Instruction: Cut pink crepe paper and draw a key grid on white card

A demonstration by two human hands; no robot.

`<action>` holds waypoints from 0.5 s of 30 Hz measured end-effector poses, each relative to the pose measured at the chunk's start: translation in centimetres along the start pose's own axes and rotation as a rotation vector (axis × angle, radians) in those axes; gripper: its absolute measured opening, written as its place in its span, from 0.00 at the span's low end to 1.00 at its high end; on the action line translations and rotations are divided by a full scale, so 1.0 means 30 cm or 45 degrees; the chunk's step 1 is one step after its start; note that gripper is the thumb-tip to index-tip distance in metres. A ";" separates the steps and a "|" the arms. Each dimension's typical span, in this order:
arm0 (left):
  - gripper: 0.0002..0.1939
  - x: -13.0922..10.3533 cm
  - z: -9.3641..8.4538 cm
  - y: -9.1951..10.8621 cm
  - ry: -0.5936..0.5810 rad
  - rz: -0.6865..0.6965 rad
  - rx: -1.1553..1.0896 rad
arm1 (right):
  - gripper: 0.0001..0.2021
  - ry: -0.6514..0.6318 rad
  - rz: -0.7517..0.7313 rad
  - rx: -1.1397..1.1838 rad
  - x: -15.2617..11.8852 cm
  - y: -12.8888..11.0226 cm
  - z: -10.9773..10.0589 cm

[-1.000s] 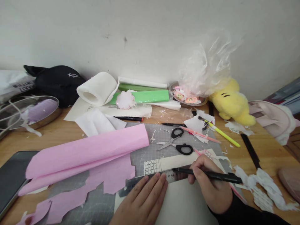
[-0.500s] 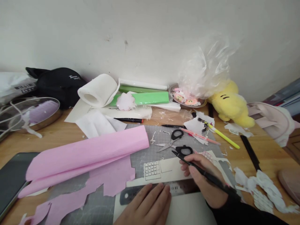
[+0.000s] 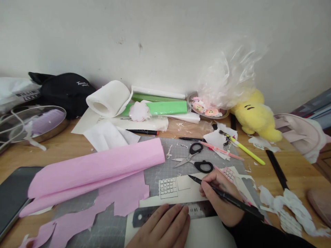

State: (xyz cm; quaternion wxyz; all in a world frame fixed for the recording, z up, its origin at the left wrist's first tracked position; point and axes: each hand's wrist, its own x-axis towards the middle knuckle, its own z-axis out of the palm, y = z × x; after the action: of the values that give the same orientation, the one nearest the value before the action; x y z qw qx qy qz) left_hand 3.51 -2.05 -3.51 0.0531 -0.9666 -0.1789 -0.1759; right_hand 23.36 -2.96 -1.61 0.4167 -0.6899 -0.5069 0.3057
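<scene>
My right hand (image 3: 223, 198) grips a black pen (image 3: 230, 197), its tip near the upper edge of a cream paper strip (image 3: 191, 193). On that strip are a drawn box filled with rows of small circles (image 3: 168, 187) and, beside it, a few thin lines forming part of a second box. My left hand (image 3: 168, 225) lies flat with fingers stretched over a metal ruler (image 3: 141, 217), which rests across the paper. Just above the strip sit open black-handled scissors (image 3: 192, 156). Part of the ruler is hidden under both hands.
A roll of pink paper (image 3: 98, 165) and pink scraps (image 3: 72, 220) cover the left of the grey cutting mat (image 3: 103, 227). Farther back are a tissue roll (image 3: 107, 100), green paper (image 3: 168, 107) and a yellow plush toy (image 3: 254, 113). A yellow pen (image 3: 247, 151) lies right.
My right hand has shifted slightly left and down, bringing the pen tip lower, toward the paper's upper edge. My left hand stays on the ruler.
</scene>
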 end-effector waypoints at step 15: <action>0.15 -0.013 0.083 0.014 0.323 -0.024 0.062 | 0.10 -0.030 -0.026 -0.068 -0.002 0.011 -0.001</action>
State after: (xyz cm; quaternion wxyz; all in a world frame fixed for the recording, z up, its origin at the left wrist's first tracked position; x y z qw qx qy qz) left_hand 4.12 -2.14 -6.00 0.0972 -0.9332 -0.1841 -0.2929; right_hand 23.53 -3.08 -1.90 0.3954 -0.6918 -0.5268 0.2959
